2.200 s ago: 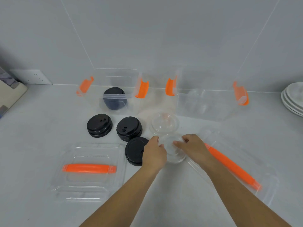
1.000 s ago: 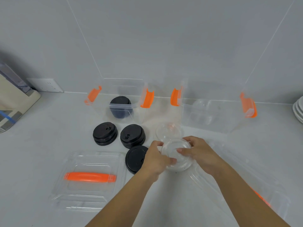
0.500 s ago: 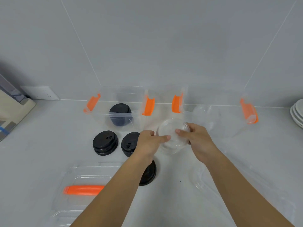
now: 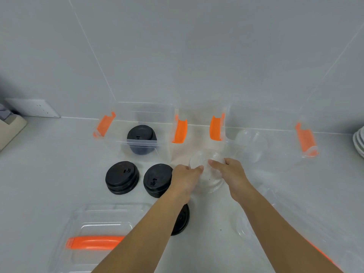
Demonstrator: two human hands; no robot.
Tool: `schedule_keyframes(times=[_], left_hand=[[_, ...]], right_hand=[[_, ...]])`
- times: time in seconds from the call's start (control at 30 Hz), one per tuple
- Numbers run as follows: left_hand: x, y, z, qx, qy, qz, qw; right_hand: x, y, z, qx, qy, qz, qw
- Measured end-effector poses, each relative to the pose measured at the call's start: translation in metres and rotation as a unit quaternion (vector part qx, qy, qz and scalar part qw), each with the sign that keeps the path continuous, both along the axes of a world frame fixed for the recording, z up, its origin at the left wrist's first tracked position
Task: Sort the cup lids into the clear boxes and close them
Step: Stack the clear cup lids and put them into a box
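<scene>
A: What are the hands doing?

B: Both hold a stack of clear dome lids (image 4: 209, 175) above the white counter (image 4: 49, 174), in front of the gap between the two clear boxes. The left hand (image 4: 184, 179) grips the stack's left edge, thumb and fingers closed on it. The right hand (image 4: 231, 173) holds the right edge, its index finger laid across the top and the others curled around the rim.

A: And the boxes?

B: The left clear box (image 4: 141, 123) stands open by the wall with orange latches on both ends; a stack of black lids (image 4: 141, 138) sits inside it. The right clear box (image 4: 262, 138), also open with orange latches, holds clear dome lids (image 4: 249, 142), hard to make out through the plastic.

A: What is loose on the counter?

B: Two stacks of black cup lids (image 4: 122, 177) (image 4: 157, 179) side by side in front of the left box, the second just beside the left hand. A third black lid (image 4: 181, 219) lies partly under the left forearm. A clear box cover with an orange handle (image 4: 94, 241) lies near the front left. Another cover (image 4: 295, 223) lies under the right forearm, mostly hidden.

A: Anything else?

B: White plates (image 4: 359, 140) at the right edge, a wall socket (image 4: 34, 108) at the left.
</scene>
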State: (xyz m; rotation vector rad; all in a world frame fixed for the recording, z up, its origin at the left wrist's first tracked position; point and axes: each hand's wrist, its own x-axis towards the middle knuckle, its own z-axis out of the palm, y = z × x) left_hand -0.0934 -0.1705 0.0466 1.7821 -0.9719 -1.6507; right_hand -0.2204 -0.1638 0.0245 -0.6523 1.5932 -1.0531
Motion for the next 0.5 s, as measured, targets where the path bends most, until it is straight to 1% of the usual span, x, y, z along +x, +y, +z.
schedule_keyframes(times=[0.13, 0.27, 0.4, 0.5], left_hand=[[-0.002, -0.002, -0.004, 0.01, -0.004, 0.008, 1.0], [-0.003, -0.004, -0.008, 0.039, 0.0, 0.009, 0.999], [-0.004, -0.005, -0.012, 0.047, 0.002, 0.011, 0.999], [-0.005, -0.005, -0.013, 0.045, 0.005, 0.01, 0.999]], right_hand=[[0.0, -0.003, -0.007, 0.016, 0.02, 0.013, 1.0], [-0.002, -0.003, -0.016, 0.026, 0.082, 0.009, 0.996], [-0.003, 0.0, -0.013, 0.032, 0.065, 0.035, 0.997], [-0.004, 0.002, -0.015, 0.034, 0.069, 0.043, 0.996]])
